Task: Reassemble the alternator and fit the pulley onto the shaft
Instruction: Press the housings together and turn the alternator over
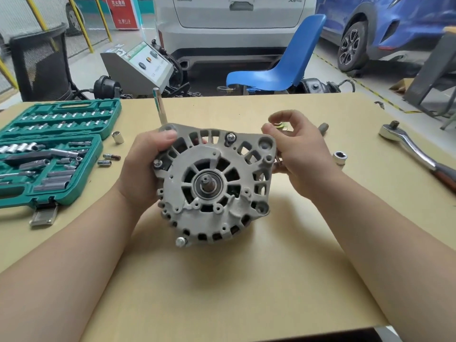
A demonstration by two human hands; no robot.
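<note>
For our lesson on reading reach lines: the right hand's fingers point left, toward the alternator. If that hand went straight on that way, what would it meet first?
Most likely the alternator housing's upper right mounting ear; the right hand already looks to be touching that edge, though depth is uncertain.

a tan tabletop (pixel 246 280) carries an open green socket case (pixel 49 154) at the left, its rows filled with chrome sockets and bits. just right of the case stands a loose socket (pixel 117 137), with two small bits (pixel 108 159) lying near it. another socket (pixel 340 158) stands toward the right, and a chrome ratchet wrench (pixel 409 146) lies at the right edge. beyond the tabletop are a blue plastic chair (pixel 283 67), a grey control box (pixel 138 65), a black mesh bin (pixel 39 62), a white car (pixel 234 25) and a blue car (pixel 385 28).
</note>
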